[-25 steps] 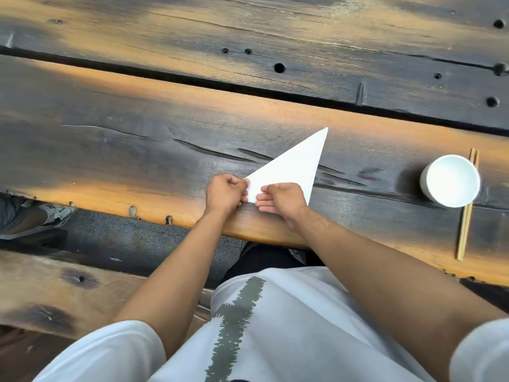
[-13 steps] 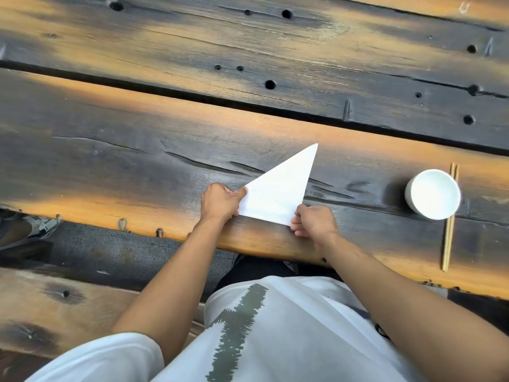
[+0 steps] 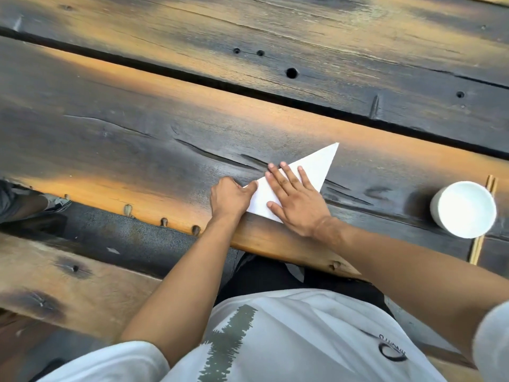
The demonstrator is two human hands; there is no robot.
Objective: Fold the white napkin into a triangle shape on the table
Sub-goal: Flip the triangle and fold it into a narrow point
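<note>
The white napkin lies folded into a long triangle on the near plank of the dark wooden table, its far tip pointing up and right. My right hand lies flat on its middle with fingers straight and spread, pressing it down. My left hand sits at the napkin's left corner with fingers curled and the thumb pinching that corner against the wood. The napkin's near edge is partly hidden under my right hand.
A white cup stands at the right, on the same plank, with wooden chopsticks lying beside it. A dark gap separates the planks. The table's near edge runs just below my hands; a bench and someone's shoe are lower left.
My right hand left the napkin's near right corner, opened and now lies flat across the napkin. My left hand stayed at the left corner. The camera moved closer.
</note>
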